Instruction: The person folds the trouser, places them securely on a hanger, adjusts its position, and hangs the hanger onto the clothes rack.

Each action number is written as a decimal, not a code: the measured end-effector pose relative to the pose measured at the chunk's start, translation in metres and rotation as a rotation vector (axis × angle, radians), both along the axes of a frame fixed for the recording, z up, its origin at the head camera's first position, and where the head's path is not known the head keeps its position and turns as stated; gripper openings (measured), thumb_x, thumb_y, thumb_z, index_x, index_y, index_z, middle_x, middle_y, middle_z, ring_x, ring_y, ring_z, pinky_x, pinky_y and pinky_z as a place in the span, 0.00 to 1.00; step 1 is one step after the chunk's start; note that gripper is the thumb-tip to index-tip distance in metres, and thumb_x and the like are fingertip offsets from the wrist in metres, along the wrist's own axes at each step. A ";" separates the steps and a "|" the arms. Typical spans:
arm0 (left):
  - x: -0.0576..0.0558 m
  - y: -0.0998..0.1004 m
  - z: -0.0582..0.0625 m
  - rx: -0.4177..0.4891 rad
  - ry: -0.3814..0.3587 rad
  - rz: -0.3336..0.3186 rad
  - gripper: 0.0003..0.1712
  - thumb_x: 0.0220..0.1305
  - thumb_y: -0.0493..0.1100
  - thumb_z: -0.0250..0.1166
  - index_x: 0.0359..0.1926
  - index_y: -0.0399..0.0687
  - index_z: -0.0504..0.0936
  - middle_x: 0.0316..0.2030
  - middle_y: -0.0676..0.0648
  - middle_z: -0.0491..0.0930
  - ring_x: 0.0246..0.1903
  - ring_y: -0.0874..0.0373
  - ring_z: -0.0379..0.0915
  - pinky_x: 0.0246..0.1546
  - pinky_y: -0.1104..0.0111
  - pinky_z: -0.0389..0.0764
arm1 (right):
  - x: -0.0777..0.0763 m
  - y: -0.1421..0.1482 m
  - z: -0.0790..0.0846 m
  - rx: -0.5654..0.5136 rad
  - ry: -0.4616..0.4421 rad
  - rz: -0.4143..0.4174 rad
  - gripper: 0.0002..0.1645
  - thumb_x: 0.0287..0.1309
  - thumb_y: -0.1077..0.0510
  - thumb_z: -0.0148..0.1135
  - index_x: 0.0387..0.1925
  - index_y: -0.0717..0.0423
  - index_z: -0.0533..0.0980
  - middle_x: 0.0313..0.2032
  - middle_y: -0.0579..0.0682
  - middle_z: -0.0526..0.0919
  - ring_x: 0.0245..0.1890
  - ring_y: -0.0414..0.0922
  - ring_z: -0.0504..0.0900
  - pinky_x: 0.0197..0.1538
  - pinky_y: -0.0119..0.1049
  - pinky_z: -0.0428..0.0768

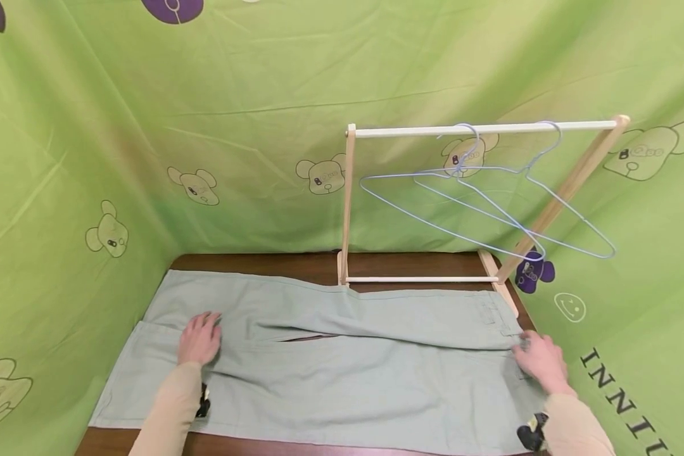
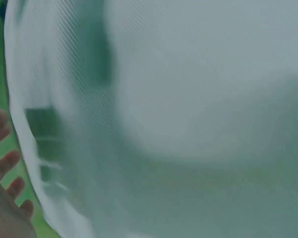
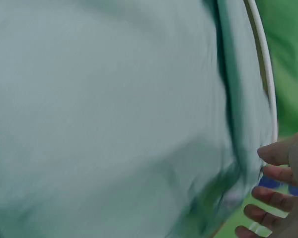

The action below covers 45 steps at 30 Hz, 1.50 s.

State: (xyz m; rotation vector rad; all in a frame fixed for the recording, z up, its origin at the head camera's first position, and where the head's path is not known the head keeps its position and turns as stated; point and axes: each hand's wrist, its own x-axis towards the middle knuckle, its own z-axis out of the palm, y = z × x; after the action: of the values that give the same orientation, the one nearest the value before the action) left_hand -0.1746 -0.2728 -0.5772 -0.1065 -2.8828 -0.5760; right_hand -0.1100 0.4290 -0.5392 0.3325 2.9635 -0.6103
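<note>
Pale grey-green trousers [image 1: 399, 386] lie spread lengthwise over the brown table, with a narrow gap between the legs near the middle. On their left part, my left hand [image 1: 199, 339] rests with relaxed fingers over the cloth. My right hand [image 1: 541, 361] is at the right end, fingertips right at the fabric's edge. In the right wrist view, the fingers [image 3: 273, 197] are spread beside the folded edge of the trousers [image 3: 114, 99]. The left wrist view is mostly filled by blurred cloth [image 2: 198, 74], with the loosely bent fingers [image 2: 7, 163] at its left side.
Behind the trousers stands a small wooden rack [image 1: 349, 209] with a white top bar [image 1: 399, 132]. Two lilac wire hangers hang from it, a left hanger [image 1: 410, 207] and a right hanger [image 1: 595, 233]. Green printed curtain [image 1: 251, 95] encloses the brown table [image 1: 273, 263].
</note>
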 end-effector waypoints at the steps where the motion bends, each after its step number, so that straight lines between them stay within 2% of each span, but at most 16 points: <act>1: -0.007 0.010 0.001 -0.011 0.017 -0.029 0.21 0.74 0.41 0.48 0.60 0.36 0.75 0.59 0.29 0.74 0.61 0.29 0.66 0.61 0.39 0.69 | -0.008 -0.007 -0.001 0.019 0.048 0.012 0.31 0.65 0.54 0.53 0.61 0.74 0.66 0.56 0.84 0.66 0.51 0.84 0.68 0.42 0.73 0.74; 3: -0.021 0.031 0.004 -0.030 0.031 -0.083 0.20 0.74 0.41 0.49 0.59 0.37 0.77 0.58 0.31 0.76 0.60 0.30 0.68 0.61 0.40 0.70 | -0.023 -0.024 -0.003 0.051 0.129 0.041 0.26 0.65 0.56 0.54 0.58 0.71 0.71 0.56 0.81 0.68 0.51 0.83 0.68 0.42 0.73 0.74; 6: -0.040 0.065 0.012 -0.018 -0.030 -0.153 0.20 0.74 0.40 0.51 0.60 0.38 0.77 0.62 0.32 0.75 0.64 0.31 0.67 0.65 0.40 0.68 | -0.045 -0.049 -0.006 0.101 0.237 0.128 0.21 0.63 0.59 0.58 0.52 0.70 0.76 0.54 0.78 0.73 0.52 0.80 0.71 0.48 0.71 0.73; 8: -0.051 0.088 0.016 -0.012 -0.063 -0.187 0.19 0.74 0.41 0.51 0.61 0.39 0.77 0.64 0.34 0.74 0.66 0.32 0.66 0.66 0.41 0.67 | -0.059 -0.066 -0.007 0.121 0.270 0.200 0.18 0.62 0.61 0.60 0.49 0.71 0.77 0.53 0.75 0.77 0.52 0.77 0.73 0.53 0.69 0.73; 11: -0.067 0.118 0.018 0.008 -0.090 -0.243 0.18 0.75 0.42 0.51 0.59 0.41 0.77 0.66 0.35 0.74 0.68 0.33 0.65 0.68 0.42 0.66 | -0.075 -0.089 -0.010 0.118 0.267 0.281 0.17 0.63 0.62 0.61 0.49 0.71 0.76 0.51 0.72 0.79 0.53 0.73 0.75 0.57 0.67 0.72; 13: -0.077 0.134 0.013 -0.014 -0.088 -0.276 0.18 0.76 0.44 0.49 0.59 0.44 0.76 0.66 0.38 0.74 0.68 0.35 0.65 0.68 0.44 0.67 | -0.085 -0.103 -0.014 0.103 0.248 0.315 0.18 0.63 0.62 0.61 0.50 0.71 0.75 0.52 0.71 0.80 0.54 0.72 0.75 0.58 0.66 0.73; 16: -0.086 0.152 0.012 -0.017 -0.161 -0.299 0.17 0.75 0.43 0.50 0.60 0.47 0.74 0.66 0.40 0.75 0.68 0.36 0.65 0.68 0.45 0.67 | -0.095 -0.120 -0.018 0.079 0.200 0.343 0.23 0.63 0.64 0.58 0.57 0.72 0.71 0.56 0.72 0.77 0.56 0.73 0.72 0.59 0.65 0.73; 18: -0.090 0.160 0.010 -0.029 -0.230 -0.278 0.18 0.75 0.42 0.52 0.63 0.49 0.71 0.67 0.42 0.75 0.68 0.37 0.66 0.67 0.45 0.68 | -0.101 -0.129 -0.019 0.070 0.135 0.357 0.28 0.63 0.65 0.56 0.63 0.71 0.67 0.61 0.74 0.73 0.59 0.75 0.70 0.58 0.67 0.72; 19: -0.089 0.164 0.014 -0.021 -0.291 -0.253 0.20 0.73 0.39 0.55 0.64 0.48 0.70 0.67 0.41 0.74 0.68 0.36 0.65 0.67 0.43 0.67 | -0.103 -0.132 -0.020 0.072 0.095 0.360 0.31 0.63 0.66 0.54 0.67 0.70 0.64 0.64 0.74 0.71 0.60 0.76 0.68 0.58 0.68 0.72; 22: -0.091 0.171 0.010 -0.070 -0.372 -0.188 0.25 0.72 0.36 0.56 0.68 0.51 0.67 0.69 0.44 0.72 0.67 0.38 0.65 0.64 0.42 0.70 | -0.109 -0.141 -0.020 0.070 -0.035 0.338 0.36 0.66 0.66 0.48 0.74 0.63 0.56 0.69 0.73 0.63 0.64 0.78 0.63 0.58 0.72 0.71; 25: -0.094 0.175 0.004 -0.117 -0.405 -0.139 0.28 0.73 0.35 0.56 0.71 0.53 0.65 0.71 0.45 0.69 0.68 0.39 0.64 0.62 0.42 0.71 | -0.115 -0.146 -0.021 0.071 -0.114 0.282 0.37 0.70 0.64 0.43 0.77 0.61 0.49 0.72 0.74 0.57 0.66 0.79 0.62 0.60 0.73 0.70; 28: -0.096 0.180 0.000 -0.141 -0.395 -0.115 0.32 0.73 0.32 0.55 0.74 0.55 0.63 0.72 0.44 0.65 0.69 0.39 0.62 0.60 0.42 0.74 | -0.119 -0.149 -0.022 0.072 -0.137 0.211 0.34 0.71 0.63 0.40 0.76 0.63 0.51 0.70 0.75 0.56 0.64 0.78 0.65 0.59 0.71 0.71; 34: -0.098 0.191 0.006 -0.180 -0.383 -0.072 0.33 0.71 0.27 0.54 0.71 0.57 0.67 0.71 0.45 0.66 0.66 0.38 0.66 0.54 0.43 0.79 | -0.122 -0.150 -0.028 0.094 -0.075 0.118 0.23 0.66 0.64 0.45 0.61 0.68 0.67 0.57 0.75 0.68 0.51 0.75 0.76 0.49 0.69 0.78; 38: -0.098 0.195 0.008 -0.166 -0.367 -0.029 0.25 0.68 0.28 0.58 0.63 0.48 0.73 0.63 0.42 0.71 0.57 0.36 0.73 0.49 0.44 0.81 | -0.123 -0.149 -0.029 0.119 0.000 0.092 0.16 0.64 0.65 0.48 0.51 0.69 0.71 0.49 0.73 0.75 0.46 0.73 0.80 0.44 0.67 0.80; 41: -0.100 0.195 0.009 -0.134 -0.304 0.022 0.18 0.65 0.28 0.60 0.56 0.40 0.76 0.55 0.39 0.74 0.49 0.35 0.77 0.45 0.44 0.83 | -0.125 -0.148 -0.025 0.113 0.072 0.058 0.13 0.65 0.63 0.50 0.45 0.70 0.71 0.45 0.73 0.79 0.42 0.73 0.82 0.39 0.65 0.81; 45: -0.107 0.192 0.015 -0.071 -0.153 0.106 0.10 0.67 0.28 0.57 0.48 0.35 0.79 0.47 0.38 0.77 0.41 0.34 0.82 0.40 0.46 0.84 | -0.128 -0.144 -0.019 0.062 0.184 -0.037 0.13 0.69 0.59 0.48 0.39 0.67 0.71 0.40 0.74 0.82 0.39 0.73 0.82 0.35 0.62 0.80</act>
State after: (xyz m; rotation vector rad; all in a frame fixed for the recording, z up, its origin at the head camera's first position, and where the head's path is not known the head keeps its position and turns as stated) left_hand -0.2817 -0.0807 -0.5624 0.0839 -3.0350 -0.4823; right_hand -0.2380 0.2846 -0.5577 0.3560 3.1645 -0.5836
